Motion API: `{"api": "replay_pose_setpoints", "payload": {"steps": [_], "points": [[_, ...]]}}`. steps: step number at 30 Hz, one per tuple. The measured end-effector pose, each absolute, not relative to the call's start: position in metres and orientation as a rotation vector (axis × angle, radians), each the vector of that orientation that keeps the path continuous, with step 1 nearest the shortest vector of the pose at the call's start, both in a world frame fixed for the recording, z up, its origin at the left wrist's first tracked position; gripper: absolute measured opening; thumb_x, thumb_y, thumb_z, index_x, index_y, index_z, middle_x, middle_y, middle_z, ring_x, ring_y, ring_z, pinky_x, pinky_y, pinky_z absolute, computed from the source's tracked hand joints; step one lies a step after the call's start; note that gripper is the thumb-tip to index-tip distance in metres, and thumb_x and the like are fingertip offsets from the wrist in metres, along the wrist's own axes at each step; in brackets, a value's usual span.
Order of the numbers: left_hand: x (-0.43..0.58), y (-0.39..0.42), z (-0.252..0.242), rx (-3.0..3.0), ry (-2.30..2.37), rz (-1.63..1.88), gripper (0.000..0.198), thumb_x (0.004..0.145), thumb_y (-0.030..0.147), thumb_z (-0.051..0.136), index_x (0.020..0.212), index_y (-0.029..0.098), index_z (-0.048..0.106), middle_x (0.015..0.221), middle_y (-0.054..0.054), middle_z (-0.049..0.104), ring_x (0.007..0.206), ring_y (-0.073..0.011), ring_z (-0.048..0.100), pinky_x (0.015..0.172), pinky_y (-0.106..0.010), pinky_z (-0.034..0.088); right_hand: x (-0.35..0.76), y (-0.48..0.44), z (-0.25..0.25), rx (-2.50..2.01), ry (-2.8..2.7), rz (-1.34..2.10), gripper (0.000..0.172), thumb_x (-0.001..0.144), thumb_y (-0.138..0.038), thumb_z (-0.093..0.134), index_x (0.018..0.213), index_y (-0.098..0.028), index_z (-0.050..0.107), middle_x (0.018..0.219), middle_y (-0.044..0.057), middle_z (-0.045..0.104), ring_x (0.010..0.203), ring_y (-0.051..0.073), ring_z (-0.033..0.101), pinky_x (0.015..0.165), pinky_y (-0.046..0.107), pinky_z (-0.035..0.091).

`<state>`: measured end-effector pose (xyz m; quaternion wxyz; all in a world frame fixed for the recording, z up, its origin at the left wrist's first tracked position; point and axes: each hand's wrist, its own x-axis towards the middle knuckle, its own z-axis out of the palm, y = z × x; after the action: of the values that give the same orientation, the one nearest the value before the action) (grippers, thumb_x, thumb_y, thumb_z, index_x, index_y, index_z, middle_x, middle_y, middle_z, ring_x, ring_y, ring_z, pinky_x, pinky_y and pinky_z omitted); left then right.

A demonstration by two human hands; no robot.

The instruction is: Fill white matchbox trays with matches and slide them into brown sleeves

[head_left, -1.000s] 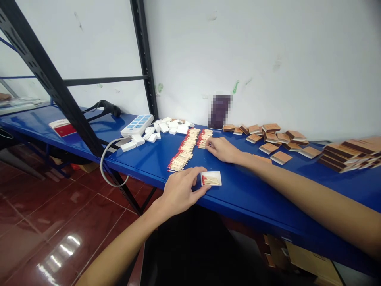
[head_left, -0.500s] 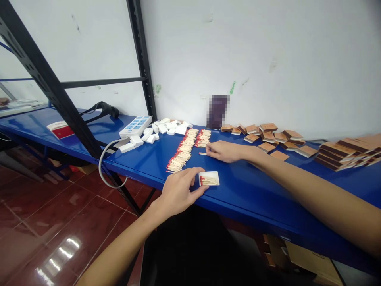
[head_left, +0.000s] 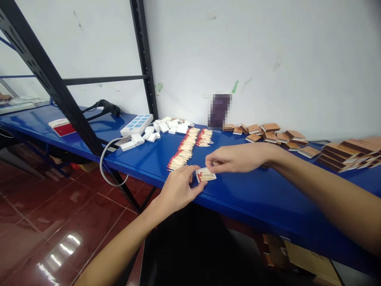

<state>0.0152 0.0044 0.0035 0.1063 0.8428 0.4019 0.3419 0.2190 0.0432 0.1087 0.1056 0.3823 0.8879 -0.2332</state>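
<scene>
A small white matchbox tray (head_left: 204,175) with several red-tipped matches in it lies near the front edge of the blue bench (head_left: 143,159). My left hand (head_left: 177,188) pinches the tray's left side between thumb and fingers. Just above the tray, my right hand (head_left: 235,158) hovers with its fingertips pinched together, seemingly on a match that I cannot make out clearly. Behind them lie two rows of loose matches (head_left: 185,149).
Empty white trays (head_left: 166,127) and a white power strip (head_left: 137,125) with its cable sit at the back left. Brown matchbox sleeves (head_left: 268,133) lie scattered at the back right, with stacks (head_left: 348,155) at far right. A black shelf post (head_left: 50,79) slants on the left.
My right hand has come back from the far match row to just over the tray. My left hand has drawn the tray slightly left and nearer.
</scene>
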Motion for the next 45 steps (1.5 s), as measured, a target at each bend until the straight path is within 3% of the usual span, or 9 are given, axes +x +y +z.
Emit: {"api": "replay_pose_setpoints", "payload": {"steps": [10,15,19,25,29,35,40,45], "points": [[0.015,0.004,0.004,2.524,1.176,0.967,0.028,0.086,0.039,0.068,0.103,0.017,0.069,0.071,0.001,0.061,0.063,-0.0144,0.058,0.062,-0.026,0.042,0.217,0.049,0.106,1.265,2.787,-0.398,0.018,0.09,-0.03,0.051,0.085,-0.019,0.064,0.073,0.003,0.064,0.063,0.016,0.053,0.061,0.03,0.034],[0.014,0.001,0.005,2.545,1.152,0.935,0.029,0.087,0.046,0.065,0.095,0.018,0.069,0.074,0.0,0.062,0.066,-0.0149,0.059,0.063,-0.027,0.042,0.235,0.094,0.066,1.628,2.906,0.053,0.017,0.09,-0.025,0.049,0.094,-0.016,0.064,0.083,0.008,0.065,0.073,0.019,0.055,0.066,0.031,0.034],[0.013,-0.001,0.006,2.53,1.138,0.964,0.03,0.082,0.045,0.07,0.092,0.017,0.07,0.082,-0.002,0.064,0.072,-0.016,0.06,0.067,-0.028,0.046,0.24,0.115,0.036,1.735,2.924,0.16,0.02,0.092,-0.024,0.048,0.103,-0.016,0.063,0.095,0.01,0.067,0.082,0.021,0.057,0.071,0.031,0.035],[0.011,0.002,0.006,2.457,1.091,0.986,0.033,0.079,0.039,0.075,0.103,0.017,0.073,0.094,-0.004,0.069,0.07,-0.0148,0.061,0.07,-0.028,0.05,0.238,0.118,0.024,1.729,2.928,0.138,0.019,0.095,-0.024,0.046,0.099,-0.017,0.064,0.101,0.011,0.068,0.089,0.022,0.058,0.072,0.031,0.037],[0.011,0.004,0.006,2.448,1.052,1.029,0.033,0.078,0.038,0.076,0.103,0.018,0.072,0.104,-0.004,0.071,0.072,-0.0147,0.062,0.071,-0.028,0.051,0.239,0.121,0.022,1.757,2.948,0.101,0.017,0.094,-0.022,0.047,0.092,-0.018,0.063,0.095,0.009,0.069,0.082,0.021,0.059,0.069,0.03,0.037],[0.01,0.005,0.003,2.401,1.061,1.058,0.044,0.074,0.037,0.082,0.11,0.02,0.063,0.095,0.001,0.072,0.066,-0.0125,0.061,0.068,-0.025,0.048,0.24,0.12,0.028,1.651,2.95,-0.107,0.016,0.094,-0.023,0.046,0.089,-0.017,0.06,0.088,0.009,0.069,0.075,0.019,0.059,0.067,0.029,0.038],[0.008,0.006,0.002,2.455,0.986,1.089,0.032,0.08,0.044,0.078,0.098,0.021,0.064,0.087,0.003,0.07,0.067,-0.0117,0.06,0.065,-0.024,0.043,0.245,0.115,0.041,1.536,2.919,-0.235,0.017,0.093,-0.025,0.047,0.087,-0.017,0.061,0.087,0.008,0.069,0.077,0.02,0.06,0.068,0.029,0.04],[0.008,0.005,0.002,2.491,0.948,1.065,0.028,0.088,0.046,0.069,0.1,0.022,0.069,0.091,0.001,0.07,0.069,-0.0121,0.06,0.064,-0.024,0.042,0.248,0.113,0.048,1.476,2.905,-0.303,0.018,0.092,-0.03,0.049,0.088,-0.018,0.062,0.085,0.007,0.069,0.075,0.02,0.06,0.068,0.029,0.04]]}}
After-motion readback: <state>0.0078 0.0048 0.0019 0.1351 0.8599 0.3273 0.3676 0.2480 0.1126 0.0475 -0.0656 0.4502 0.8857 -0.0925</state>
